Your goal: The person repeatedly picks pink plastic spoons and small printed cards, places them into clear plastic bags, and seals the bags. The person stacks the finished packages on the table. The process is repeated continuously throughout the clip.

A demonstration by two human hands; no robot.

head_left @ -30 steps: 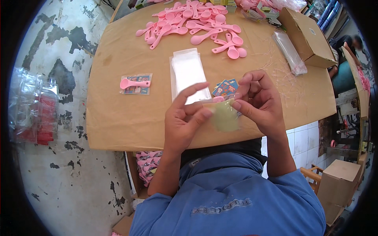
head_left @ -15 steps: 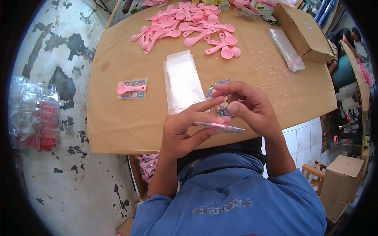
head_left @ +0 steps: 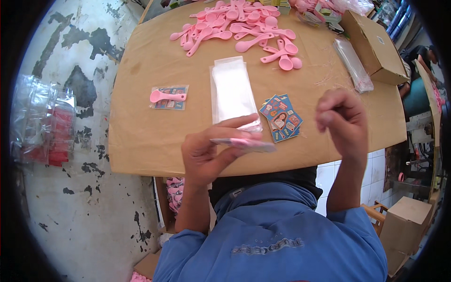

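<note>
In front of my body, my left hand [head_left: 201, 152] is closed on a flat clear packet [head_left: 256, 145] seen nearly edge-on, with something pink inside. My right hand [head_left: 345, 122] is raised to the right, apart from the packet. Its fingers are pinched together and slightly blurred; anything between them is too small to make out. Between the hands, a few blue printed cards [head_left: 283, 120] lie fanned on the table. Beyond my left hand lies a stack of clear plastic bags [head_left: 232, 89]. To the left rests a packet with a pink measuring spoon [head_left: 167, 97] and a blue card.
Pink measuring spoons [head_left: 253, 44] are heaped along the far side of the brown-covered table [head_left: 145, 141]. At the far right are a bundle of clear sleeves [head_left: 353, 66] and a cardboard box [head_left: 376, 47]. Thin clear strips are scattered near them. A person [head_left: 423, 54] is at far right.
My right hand has moved away from the packet to the right, uncovering the cards. My left hand has shifted slightly left, still holding the packet. The whole view has shifted a little.
</note>
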